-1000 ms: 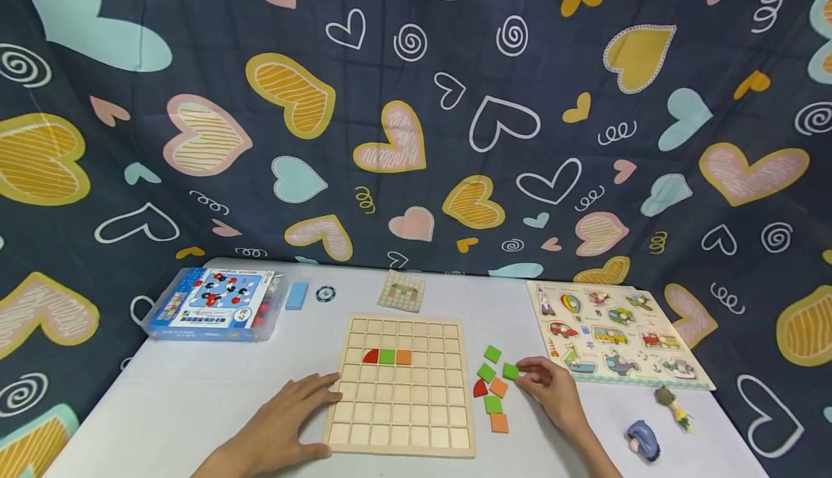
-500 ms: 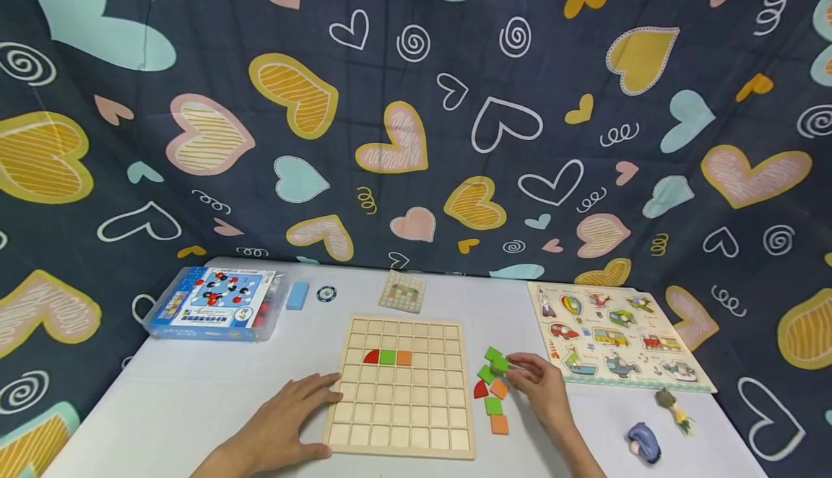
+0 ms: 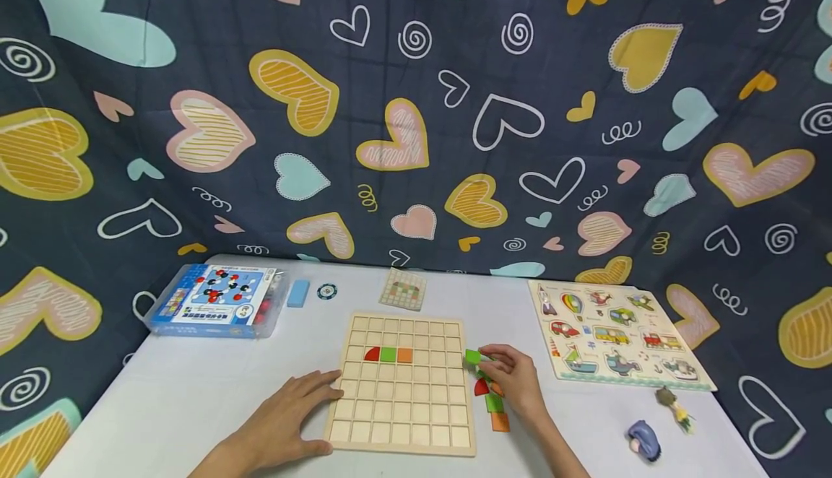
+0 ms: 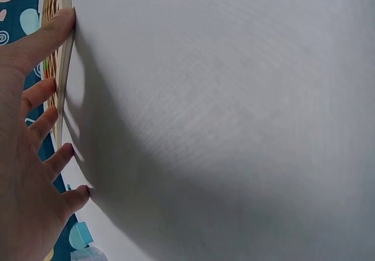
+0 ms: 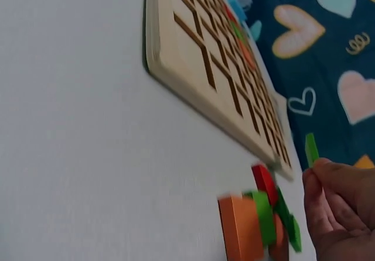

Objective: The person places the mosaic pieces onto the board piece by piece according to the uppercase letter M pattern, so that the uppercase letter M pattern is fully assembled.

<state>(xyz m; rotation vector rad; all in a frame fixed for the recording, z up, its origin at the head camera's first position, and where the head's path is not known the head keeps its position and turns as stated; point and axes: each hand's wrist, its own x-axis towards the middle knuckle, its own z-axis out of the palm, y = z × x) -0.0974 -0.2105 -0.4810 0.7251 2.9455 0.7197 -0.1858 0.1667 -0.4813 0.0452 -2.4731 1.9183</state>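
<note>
A wooden grid board lies flat on the white table. In one of its upper rows sit a red quarter-round tile, a green square tile and an orange square tile, side by side. My left hand rests at the board's left edge, fingers spread, fingertips and thumb touching the rim. Between thumb and finger, my right hand pinches another green square tile, raised beside the board's right edge. Beneath that hand lie loose green, red and orange tiles, some partly hidden.
Behind the board lies a small pattern card. At the back left are a boxed kit, a blue block and a round chip. A picture puzzle board and two small figures occupy the right side.
My right hand has carried the green tile leftward, from right of the loose tiles, over them to the board's right edge. The left hand has stayed in place.
</note>
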